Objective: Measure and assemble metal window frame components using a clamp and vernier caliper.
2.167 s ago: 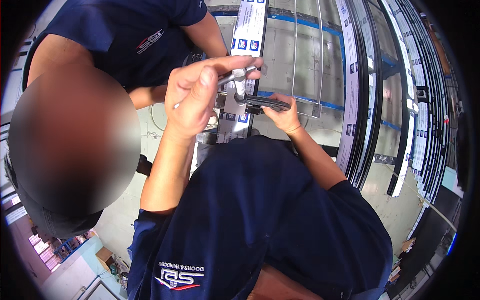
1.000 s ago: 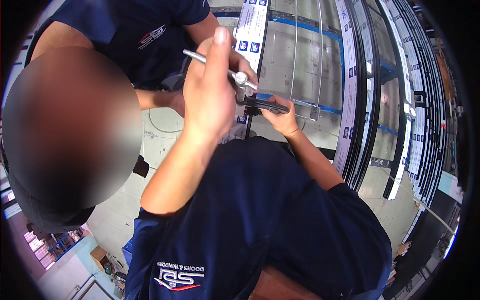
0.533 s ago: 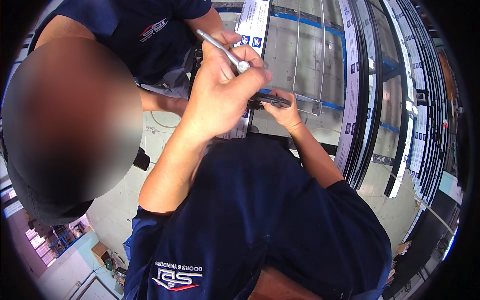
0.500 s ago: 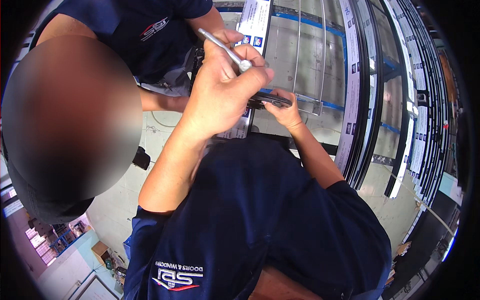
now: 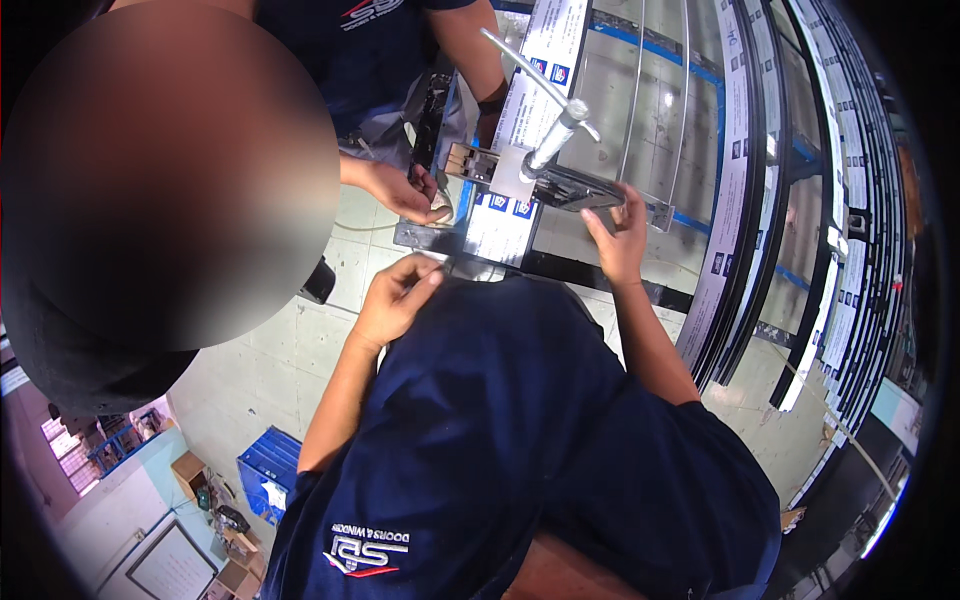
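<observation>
Our right hand (image 5: 618,228) rests open-fingered against the dark bracket (image 5: 578,190); our left hand (image 5: 395,300), loosely curled and empty, hangs well below-left of the bracket

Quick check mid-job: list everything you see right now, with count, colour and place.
Metal lever tool: one, silver, standing on the dark fitting at top centre.
Dark fitting: one, black, on the frame under the right hand's fingertips.
Frame profile: one, white film with blue marks, running up the centre.
Stacked profiles: many, black and white, curving along the right.
Crate: one, blue, on the floor lower left.
Co-worker's hand: one, on the frame's left edge.
Floor: pale tiles, left.
Left hand: fingers curled, at the frame's lower edge.
Right hand: open, touching the dark fitting.
</observation>
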Demonstrator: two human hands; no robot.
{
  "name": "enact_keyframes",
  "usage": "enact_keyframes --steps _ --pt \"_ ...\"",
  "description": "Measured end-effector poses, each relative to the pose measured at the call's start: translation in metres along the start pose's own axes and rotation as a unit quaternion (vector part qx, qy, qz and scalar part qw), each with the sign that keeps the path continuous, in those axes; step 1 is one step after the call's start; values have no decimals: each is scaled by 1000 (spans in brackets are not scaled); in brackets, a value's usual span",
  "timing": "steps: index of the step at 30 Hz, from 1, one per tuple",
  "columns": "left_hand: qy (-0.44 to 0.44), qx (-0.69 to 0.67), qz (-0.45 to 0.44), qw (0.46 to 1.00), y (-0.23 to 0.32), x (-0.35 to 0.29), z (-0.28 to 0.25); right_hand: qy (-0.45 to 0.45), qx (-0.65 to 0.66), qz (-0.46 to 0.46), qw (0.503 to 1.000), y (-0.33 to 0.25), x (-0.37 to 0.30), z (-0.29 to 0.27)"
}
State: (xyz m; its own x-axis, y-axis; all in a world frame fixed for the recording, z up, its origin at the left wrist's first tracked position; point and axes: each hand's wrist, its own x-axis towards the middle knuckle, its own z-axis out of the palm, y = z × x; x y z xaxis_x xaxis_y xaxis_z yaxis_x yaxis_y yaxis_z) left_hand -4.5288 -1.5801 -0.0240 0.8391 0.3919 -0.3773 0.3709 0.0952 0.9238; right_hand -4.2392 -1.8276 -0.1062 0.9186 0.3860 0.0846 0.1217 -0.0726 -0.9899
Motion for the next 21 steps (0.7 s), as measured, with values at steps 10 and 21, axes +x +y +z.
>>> enact_keyframes --steps 10,21 --pt "11 358 -188 914 -274 -80 -165 75 -53 17 996 17 -91 47" --pt "4 355 -263 897 -378 -189 -300 180 -147 -235 944 -125 -71 158"
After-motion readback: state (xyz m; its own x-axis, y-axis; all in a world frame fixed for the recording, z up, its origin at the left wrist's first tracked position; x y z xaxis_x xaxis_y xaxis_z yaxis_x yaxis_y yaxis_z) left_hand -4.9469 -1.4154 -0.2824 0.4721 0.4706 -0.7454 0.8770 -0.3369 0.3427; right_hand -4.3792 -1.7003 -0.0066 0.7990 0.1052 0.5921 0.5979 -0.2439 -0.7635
